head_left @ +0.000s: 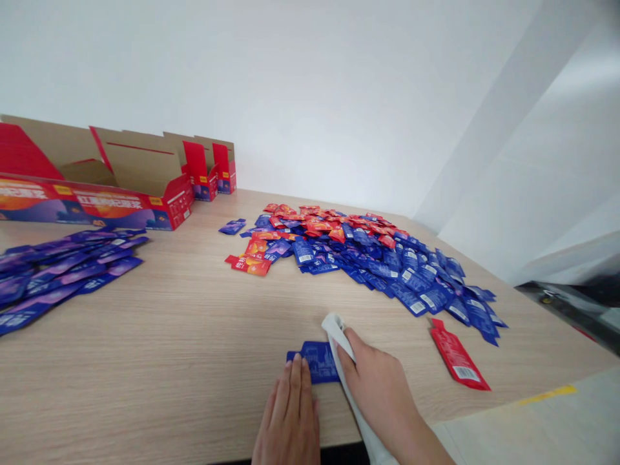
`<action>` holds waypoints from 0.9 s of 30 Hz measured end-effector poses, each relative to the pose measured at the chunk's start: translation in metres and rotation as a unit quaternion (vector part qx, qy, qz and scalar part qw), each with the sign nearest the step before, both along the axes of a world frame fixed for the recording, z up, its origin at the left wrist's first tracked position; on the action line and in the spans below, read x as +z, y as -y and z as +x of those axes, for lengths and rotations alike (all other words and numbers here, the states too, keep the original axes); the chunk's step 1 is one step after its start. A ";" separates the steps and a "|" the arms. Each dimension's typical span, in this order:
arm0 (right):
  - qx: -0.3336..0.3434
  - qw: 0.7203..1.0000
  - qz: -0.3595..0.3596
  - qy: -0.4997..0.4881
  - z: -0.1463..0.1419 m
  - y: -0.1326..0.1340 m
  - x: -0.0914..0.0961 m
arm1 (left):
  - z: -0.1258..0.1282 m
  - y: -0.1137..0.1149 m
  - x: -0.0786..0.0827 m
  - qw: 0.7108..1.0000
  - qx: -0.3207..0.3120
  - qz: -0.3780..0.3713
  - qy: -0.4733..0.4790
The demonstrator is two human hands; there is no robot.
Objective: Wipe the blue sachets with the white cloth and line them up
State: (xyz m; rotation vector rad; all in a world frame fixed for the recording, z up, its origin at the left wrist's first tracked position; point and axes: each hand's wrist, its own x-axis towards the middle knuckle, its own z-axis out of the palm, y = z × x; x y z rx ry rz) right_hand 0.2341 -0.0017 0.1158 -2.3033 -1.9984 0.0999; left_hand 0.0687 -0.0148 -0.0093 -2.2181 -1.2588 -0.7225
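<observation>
A blue sachet (320, 361) lies flat on the wooden table near its front edge. My left hand (291, 410) rests with straight fingers on the sachet's narrow neck end. A white cloth (346, 381) is gripped in my right hand (375, 381), its folded tip pointing up and its length hanging down toward the table edge. The cloth covers the right end of the sachet. To the right of my hands lies a single red sachet (458, 356), barcode side up.
Behind my hands spreads a heap of blue sachets (368, 258) topped with red sachets (320, 223). Purple-blue sachets (72, 271) are stacked in rows at left. Open red cartons (130, 206) stand along the wall. Yellow tape (547, 395) marks the right table edge.
</observation>
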 end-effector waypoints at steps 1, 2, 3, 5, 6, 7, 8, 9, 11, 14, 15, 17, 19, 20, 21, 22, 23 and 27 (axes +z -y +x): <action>0.000 1.000 0.005 -0.016 -0.005 0.000 0.003 | 0.002 0.001 -0.001 1.000 -0.001 -0.001 0.010; 0.017 0.999 0.012 -0.040 -0.012 0.001 0.004 | 0.003 0.002 -0.001 1.000 -0.012 0.001 0.015; 0.049 0.996 0.020 -0.066 -0.022 0.002 0.005 | 0.003 0.002 -0.001 0.999 -0.027 0.005 0.017; 0.113 0.988 0.027 -0.098 -0.039 0.003 0.003 | 0.001 0.003 -0.001 0.999 -0.047 0.009 0.014; 0.127 0.988 0.020 -0.091 -0.044 0.003 0.001 | 0.000 0.003 -0.001 0.999 -0.046 0.009 0.014; 0.126 0.990 0.007 -0.070 -0.045 0.002 -0.002 | -0.001 0.003 -0.001 0.999 -0.042 0.005 0.011; 0.108 0.993 -0.007 -0.039 -0.041 0.001 -0.005 | -0.002 0.003 0.000 0.999 -0.033 -0.001 0.008; 0.081 0.996 -0.018 -0.008 -0.033 -0.001 -0.007 | -0.002 0.003 0.000 1.000 -0.026 -0.007 0.004; 0.022 0.998 -0.033 0.040 -0.006 -0.005 -0.009 | 0.000 0.003 0.000 1.000 -0.016 -0.011 0.002; -0.067 0.995 -0.040 0.064 0.027 -0.006 -0.004 | 0.005 0.004 0.000 1.000 -0.011 -0.009 0.014; -0.084 0.994 -0.032 0.055 0.030 -0.005 -0.003 | 0.006 0.005 0.000 1.000 -0.008 -0.010 0.019; -0.077 0.997 0.004 0.017 0.020 -0.002 -0.002 | 0.008 0.005 0.000 1.000 -0.004 -0.011 0.026; -0.022 0.999 0.036 -0.015 -0.002 0.001 -0.006 | 0.007 0.004 -0.001 1.000 -0.005 -0.010 0.025; 0.011 0.999 0.039 -0.017 -0.012 0.001 -0.009 | 0.006 0.003 -0.001 1.000 -0.009 -0.005 0.021; 0.039 0.999 0.035 -0.011 -0.020 0.000 -0.011 | 0.005 0.003 -0.002 1.000 -0.012 -0.002 0.016; 0.052 0.998 0.027 -0.002 -0.022 -0.002 -0.012 | 0.004 0.002 -0.002 1.000 -0.013 0.000 0.011; 0.046 0.999 0.020 0.011 -0.020 -0.005 -0.012 | 0.004 0.003 -0.001 1.000 -0.012 0.000 0.006; -0.076 0.996 0.030 0.036 0.014 -0.010 -0.005 | 0.009 0.006 0.007 1.000 0.011 -0.010 0.002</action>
